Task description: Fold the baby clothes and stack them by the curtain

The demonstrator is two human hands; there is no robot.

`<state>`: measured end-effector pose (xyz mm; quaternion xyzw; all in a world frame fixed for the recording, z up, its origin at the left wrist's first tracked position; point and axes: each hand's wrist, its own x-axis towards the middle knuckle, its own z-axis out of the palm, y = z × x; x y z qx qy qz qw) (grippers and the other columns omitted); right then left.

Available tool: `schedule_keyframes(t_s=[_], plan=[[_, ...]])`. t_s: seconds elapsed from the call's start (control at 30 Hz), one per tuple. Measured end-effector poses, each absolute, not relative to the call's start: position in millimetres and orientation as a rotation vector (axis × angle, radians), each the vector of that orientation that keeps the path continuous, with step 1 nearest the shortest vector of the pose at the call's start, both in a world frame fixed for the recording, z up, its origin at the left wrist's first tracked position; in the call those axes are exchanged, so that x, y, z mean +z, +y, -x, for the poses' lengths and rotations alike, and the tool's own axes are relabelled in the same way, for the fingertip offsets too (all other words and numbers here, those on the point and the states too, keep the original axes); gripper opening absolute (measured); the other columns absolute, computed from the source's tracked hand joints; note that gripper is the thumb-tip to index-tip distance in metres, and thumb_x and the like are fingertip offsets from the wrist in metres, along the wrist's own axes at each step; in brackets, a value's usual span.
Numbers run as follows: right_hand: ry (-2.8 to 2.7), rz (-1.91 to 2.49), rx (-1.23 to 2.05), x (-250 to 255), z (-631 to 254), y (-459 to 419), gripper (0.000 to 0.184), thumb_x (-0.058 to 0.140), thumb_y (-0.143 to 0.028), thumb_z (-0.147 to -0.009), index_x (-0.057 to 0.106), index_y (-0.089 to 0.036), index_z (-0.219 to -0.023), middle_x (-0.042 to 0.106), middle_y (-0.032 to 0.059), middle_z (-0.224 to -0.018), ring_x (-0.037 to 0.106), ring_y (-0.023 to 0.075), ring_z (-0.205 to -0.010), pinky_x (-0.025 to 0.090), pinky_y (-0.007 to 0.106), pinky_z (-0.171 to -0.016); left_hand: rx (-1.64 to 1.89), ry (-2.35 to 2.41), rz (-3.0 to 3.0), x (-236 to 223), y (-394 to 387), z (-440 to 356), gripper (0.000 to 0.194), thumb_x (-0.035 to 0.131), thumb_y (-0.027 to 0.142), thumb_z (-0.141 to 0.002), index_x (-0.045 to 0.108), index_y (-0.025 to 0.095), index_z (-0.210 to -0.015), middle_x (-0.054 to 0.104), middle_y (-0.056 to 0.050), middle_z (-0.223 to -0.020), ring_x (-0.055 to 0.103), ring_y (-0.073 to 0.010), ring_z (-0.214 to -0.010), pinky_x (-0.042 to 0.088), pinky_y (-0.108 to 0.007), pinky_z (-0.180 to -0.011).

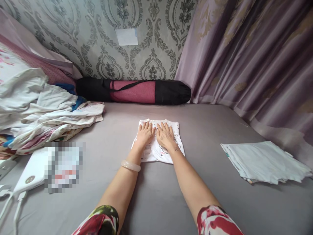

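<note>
Where both palms come down, a white shirt (154,154) lies flat on the grey sheet (102,176). Left hand (146,133) on its left half, right hand (166,134) on its right; fingers straight and slightly spread, a narrow gap between the two hands. Dark line drawing and a little red lettering show around the right palm. Pale bangle (131,165) on the left forearm; red floral sleeves (218,222) at both elbows.

Well left of the hands I see a loose heap of clothes (46,104), mostly white. Same side, nearer the person: a white device (36,166), a white cable (18,209) by its near end, and next to it an item (65,166) too pixelated to identify. Well right of the hands, a pale stack of cloth (266,161), layered edges showing. Beyond the fingertips, a long black-and-pink bag (133,91) lies along the patterned wall (149,62), white paper (127,36) above it. Mauve curtain (225,49) hangs beyond the right hand.
</note>
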<state>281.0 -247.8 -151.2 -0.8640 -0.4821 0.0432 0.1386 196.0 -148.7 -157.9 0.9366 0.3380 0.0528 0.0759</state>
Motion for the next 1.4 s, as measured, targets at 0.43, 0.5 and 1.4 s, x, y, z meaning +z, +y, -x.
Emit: schedule_keyframes(t_s=[0.43,0.5,1.4], plan=[[-1.233,2.611,0.045,-159.2,-286.1,-246.0,0.056,0.022,-0.034,-0.099,0.029,-0.015,-0.152,0.020,0.0085,-0.161,0.015,0.0265,-0.147,0.005,0.048,-0.118,0.290,1.113,-2.801,-162.5,-147.4,-194.1,0.057,0.022,0.039,-0.100,0.040,0.008,-0.145,0.037,-0.016,-0.152,0.028,-0.0299,-0.144,0.021,-0.048,-0.118],[-1.224,2.623,0.064,-160.6,-287.2,-245.6,0.056,0.022,-0.034,-0.099,0.031,-0.015,-0.151,0.022,0.0088,-0.160,0.017,0.0265,-0.146,0.006,0.048,-0.118,0.263,1.112,-2.794,-162.9,-147.2,-193.9,0.057,0.023,0.039,-0.100,0.040,0.007,-0.145,0.036,-0.017,-0.153,0.028,-0.0298,-0.144,0.021,-0.047,-0.118],[-1.312,2.634,0.171,-150.9,-284.8,-281.5,0.067,0.019,-0.045,-0.100,0.016,-0.007,-0.154,0.008,0.0121,-0.162,0.003,0.0237,-0.149,-0.001,0.046,-0.119,0.053,0.888,-2.871,-152.6,-137.6,-159.3,0.065,0.023,0.049,-0.098,0.029,0.007,-0.148,0.022,-0.022,-0.158,0.016,-0.0328,-0.147,0.018,-0.056,-0.115]])
